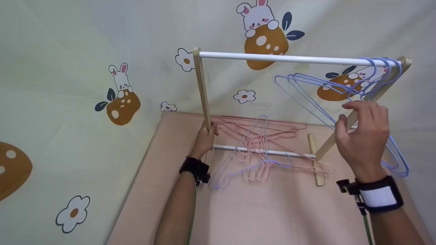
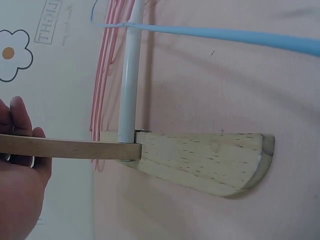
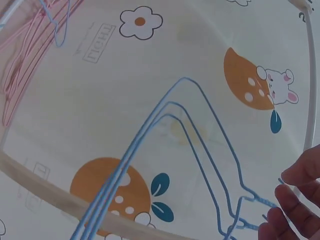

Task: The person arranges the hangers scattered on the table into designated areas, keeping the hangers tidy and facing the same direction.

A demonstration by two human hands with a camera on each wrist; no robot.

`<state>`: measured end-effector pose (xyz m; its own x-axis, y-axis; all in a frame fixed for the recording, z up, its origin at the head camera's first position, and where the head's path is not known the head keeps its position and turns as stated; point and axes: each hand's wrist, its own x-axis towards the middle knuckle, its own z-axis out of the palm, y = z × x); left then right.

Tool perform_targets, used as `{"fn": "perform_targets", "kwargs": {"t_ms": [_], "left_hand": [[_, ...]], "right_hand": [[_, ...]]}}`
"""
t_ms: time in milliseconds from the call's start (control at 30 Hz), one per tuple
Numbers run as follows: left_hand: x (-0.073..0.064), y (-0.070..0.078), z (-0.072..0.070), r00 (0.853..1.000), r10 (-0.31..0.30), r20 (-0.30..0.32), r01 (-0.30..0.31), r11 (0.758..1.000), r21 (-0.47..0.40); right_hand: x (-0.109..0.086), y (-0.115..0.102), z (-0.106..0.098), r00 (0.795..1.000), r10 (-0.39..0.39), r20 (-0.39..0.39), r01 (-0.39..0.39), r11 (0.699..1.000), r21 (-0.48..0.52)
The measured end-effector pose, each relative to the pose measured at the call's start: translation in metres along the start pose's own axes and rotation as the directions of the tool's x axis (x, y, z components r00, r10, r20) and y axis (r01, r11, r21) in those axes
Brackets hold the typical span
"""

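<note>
My left hand (image 1: pixel 203 141) grips the left wooden post (image 1: pixel 203 88) of a clothes rack low down, its fingers wrapped behind the post in the left wrist view. Three blue clothes hangers (image 3: pixel 185 78) hang by their hooks at the right end of the rack's white top bar (image 1: pixel 272 58). Right at the necks of these hangers is my right hand (image 1: pixel 364 136), thumb and forefinger apart, the other fingers loosely bent. In the right wrist view its fingertips overlap the nearest neck.
Several pink hangers (image 2: pixel 102 75) lie tangled behind and across the lower white bar (image 2: pixel 130 85). Among them is a loose blue hanger (image 2: pixel 250 37). The rack's wooden feet (image 2: pixel 210 160) stand on a pink surface (image 1: pixel 272 211), with a patterned cloth wall (image 1: pixel 136 41) behind.
</note>
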<state>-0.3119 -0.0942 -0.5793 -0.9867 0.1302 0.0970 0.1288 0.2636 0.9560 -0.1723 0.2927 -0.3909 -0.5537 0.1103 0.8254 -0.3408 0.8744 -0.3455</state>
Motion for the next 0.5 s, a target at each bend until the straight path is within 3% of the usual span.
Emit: {"fn": "perform_targets", "kwargs": {"t_ms": [167,500], "left_hand": [[0.001,-0.001,0.0,1.0,0.021,-0.007,-0.021,1.0,0.002],[-0.001,0.0,0.001,1.0,-0.006,-0.029,0.006,1.0,-0.016]], "right_hand": [[-0.018,-0.008,0.02,0.998,-0.036,0.046,0.033,0.998,0.051],[-0.071,-0.026,0.074,0.982,-0.04,0.183,0.016,0.991,0.13]]}}
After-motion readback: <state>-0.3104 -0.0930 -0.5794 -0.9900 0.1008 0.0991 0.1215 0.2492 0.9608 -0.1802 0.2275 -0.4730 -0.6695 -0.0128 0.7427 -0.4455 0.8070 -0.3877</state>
